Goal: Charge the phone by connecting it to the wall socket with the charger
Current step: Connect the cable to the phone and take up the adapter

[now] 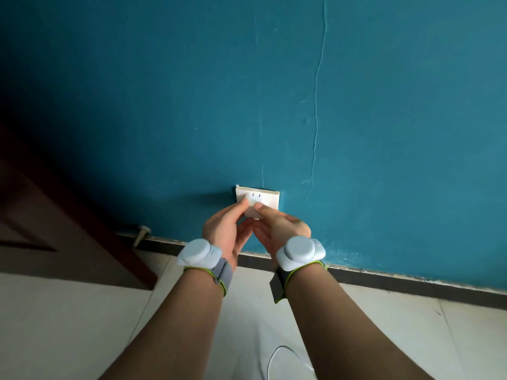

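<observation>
- No brand, label or writing can be read on anything in view, and no container shows.
- The charger [251, 206], a small white block, is held between both hands right in front of the wall socket [267, 201], its two metal prongs pointing up and towards the plate.
- The left hand [227, 229] pinches the charger's left side, thumb on its upper edge and fingers curled beneath.
- The right hand [279, 229] pinches its right side in the same way, thumb on top.
- Whether the charger touches the socket plate cannot be told; its prongs are bare and not pushed in.
- The socket is a cream square plate set low on a teal wall [384, 105], just above a dark skirting strip [384, 283].
- A white cable [277, 360] loops on the pale tiled floor [68, 325], near the person, between the forearms.
- Each wrist carries a white round device on a grey strap edged in green: left wrist device [199, 252], right wrist device [300, 252].
- A dark brown door [55, 229] stands at the left, with a small doorstop [141, 233] at the wall's foot beside it.
- The phone is not in view.
</observation>
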The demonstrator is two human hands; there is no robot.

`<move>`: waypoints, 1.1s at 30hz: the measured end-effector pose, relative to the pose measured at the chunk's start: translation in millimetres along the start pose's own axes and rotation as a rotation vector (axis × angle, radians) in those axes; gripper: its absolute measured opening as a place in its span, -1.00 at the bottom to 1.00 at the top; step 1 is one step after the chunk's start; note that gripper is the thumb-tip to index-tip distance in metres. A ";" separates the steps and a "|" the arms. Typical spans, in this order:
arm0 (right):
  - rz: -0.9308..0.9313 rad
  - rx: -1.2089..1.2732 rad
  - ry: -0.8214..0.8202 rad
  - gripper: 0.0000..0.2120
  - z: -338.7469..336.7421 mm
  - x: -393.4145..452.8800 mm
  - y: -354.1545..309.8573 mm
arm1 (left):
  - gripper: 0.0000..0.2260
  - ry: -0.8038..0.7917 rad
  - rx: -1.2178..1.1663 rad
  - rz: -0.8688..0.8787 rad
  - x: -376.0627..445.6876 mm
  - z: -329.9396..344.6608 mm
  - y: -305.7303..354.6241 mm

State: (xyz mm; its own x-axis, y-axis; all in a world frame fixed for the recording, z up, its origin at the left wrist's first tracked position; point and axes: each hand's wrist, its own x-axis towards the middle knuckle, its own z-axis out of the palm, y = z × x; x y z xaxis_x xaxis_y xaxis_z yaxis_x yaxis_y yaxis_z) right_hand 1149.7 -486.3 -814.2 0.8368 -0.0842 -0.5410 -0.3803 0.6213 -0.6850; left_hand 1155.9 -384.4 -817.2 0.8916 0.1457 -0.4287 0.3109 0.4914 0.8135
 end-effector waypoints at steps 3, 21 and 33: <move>0.015 0.004 -0.013 -0.71 -1.4 0.1 0.9 | -0.85 -0.016 -0.014 -0.027 0.1 -4.1 3.1; 0.003 0.101 0.034 -0.73 1.0 5.3 3.5 | -0.80 0.005 0.007 0.124 4.1 -1.7 -0.6; -0.039 -0.243 0.219 -0.85 -65.7 4.1 1.3 | -0.69 0.210 0.123 -0.058 3.2 -12.8 -39.8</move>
State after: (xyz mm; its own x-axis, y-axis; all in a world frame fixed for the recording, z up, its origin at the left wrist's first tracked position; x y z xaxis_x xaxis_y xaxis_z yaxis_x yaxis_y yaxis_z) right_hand 1126.7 -537.1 -849.3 0.7581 -0.2863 -0.5859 -0.4545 0.4122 -0.7896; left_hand 1142.1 -392.5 -856.0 0.7870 0.3018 -0.5382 0.4089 0.3981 0.8212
